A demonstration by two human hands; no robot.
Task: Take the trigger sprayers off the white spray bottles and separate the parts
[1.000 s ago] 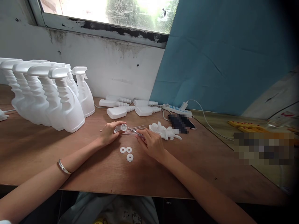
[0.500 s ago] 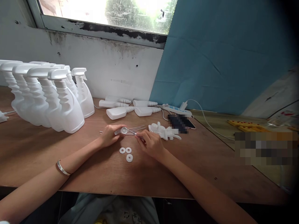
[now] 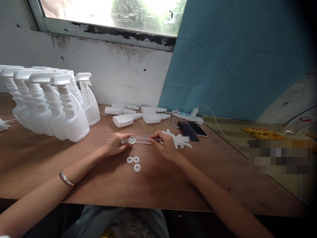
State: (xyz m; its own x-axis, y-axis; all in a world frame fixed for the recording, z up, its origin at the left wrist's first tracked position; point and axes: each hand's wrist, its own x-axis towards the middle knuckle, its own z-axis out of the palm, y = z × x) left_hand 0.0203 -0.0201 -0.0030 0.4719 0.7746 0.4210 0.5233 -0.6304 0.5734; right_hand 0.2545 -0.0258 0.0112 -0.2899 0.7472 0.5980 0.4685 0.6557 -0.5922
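Observation:
My left hand (image 3: 116, 144) is closed around a white spray trigger head (image 3: 132, 140), its round, translucent collar opening facing right. To the right of that opening, my right hand (image 3: 165, 144) pinches a thin metal tool that looks like tweezers (image 3: 156, 139); its tip points left and sits apart from the collar. Whether the tip grips anything is too small to tell. Several thin clear dip tubes (image 3: 143, 136) lie behind and between my hands. Just in front of them are flat white washers (image 3: 137, 168) on the wooden table. Loose white trigger heads (image 3: 182, 140) lie beyond my right hand, partly hidden by it.
Assembled white spray bottles (image 3: 73, 115) stand grouped at the left. Several bottles without heads (image 3: 126, 119) lie on their sides near the wall. A power strip (image 3: 188, 116) with a cable and a phone (image 3: 201, 130) sit at the back right.
My right hand has moved right, drawing the metal tool's tip away from the collar opening. My left hand stays in place with the trigger head, its opening turned slightly.

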